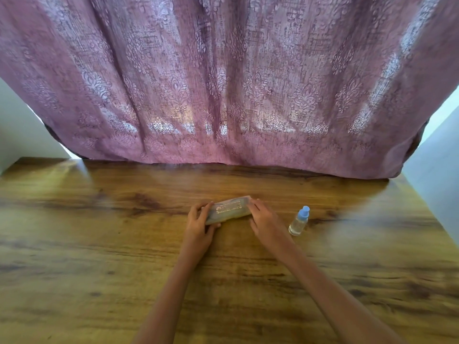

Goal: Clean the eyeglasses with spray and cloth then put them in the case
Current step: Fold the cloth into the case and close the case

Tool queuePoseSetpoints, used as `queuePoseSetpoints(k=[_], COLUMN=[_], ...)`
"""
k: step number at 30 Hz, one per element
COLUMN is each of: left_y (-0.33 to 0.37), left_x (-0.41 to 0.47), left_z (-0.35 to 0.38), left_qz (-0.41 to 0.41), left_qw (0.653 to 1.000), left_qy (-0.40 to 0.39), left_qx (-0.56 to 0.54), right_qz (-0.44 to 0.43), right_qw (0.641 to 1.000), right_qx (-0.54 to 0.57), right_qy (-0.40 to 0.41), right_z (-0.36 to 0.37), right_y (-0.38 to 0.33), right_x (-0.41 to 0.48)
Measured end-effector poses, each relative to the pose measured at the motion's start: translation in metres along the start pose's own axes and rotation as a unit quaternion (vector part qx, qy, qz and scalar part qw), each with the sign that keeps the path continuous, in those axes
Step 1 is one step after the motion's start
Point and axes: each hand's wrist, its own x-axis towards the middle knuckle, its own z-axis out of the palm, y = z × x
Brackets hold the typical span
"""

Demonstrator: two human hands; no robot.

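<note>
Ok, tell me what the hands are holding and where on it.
The eyeglass case, lying on the table: the left hand grips its left end, the right hand its right end. The spray bottle stands untouched.

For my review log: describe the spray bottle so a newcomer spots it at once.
On the wooden table before the mauve curtain, look just beside the right hand. The spray bottle stands there: small, clear, light blue cap, unlike the long flat case that hand holds.

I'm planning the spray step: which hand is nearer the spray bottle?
Right. The right hand holds the case at the end beside the spray bottle; the left hand holds its far end.
</note>
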Motion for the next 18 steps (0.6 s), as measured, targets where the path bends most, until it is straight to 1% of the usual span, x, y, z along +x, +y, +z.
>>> queuePoseSetpoints(k=[4,8,14,18], left_y=[-0.005,-0.006,-0.004,-0.005], left_x=[0.003,0.002,0.002,0.002], left_z=[0.004,0.006,0.006,0.008], left_qz=[-0.004,-0.043,-0.071,-0.077], left_qw=[1.0,0.999,0.997,0.996], left_qy=[0.002,-0.01,-0.011,-0.011], left_qx=[-0.007,-0.017,-0.029,-0.03], right_qz=[0.005,0.002,0.033,0.087], right_qw=[1.0,0.999,0.994,0.988], right_qx=[-0.015,-0.032,-0.081,-0.064], right_qy=[0.009,0.029,0.067,0.112], right_z=[-0.007,-0.023,-0.055,-0.07], right_y=[0.001,-0.003,0.008,0.025], right_x=[0.008,0.013,0.012,0.0])
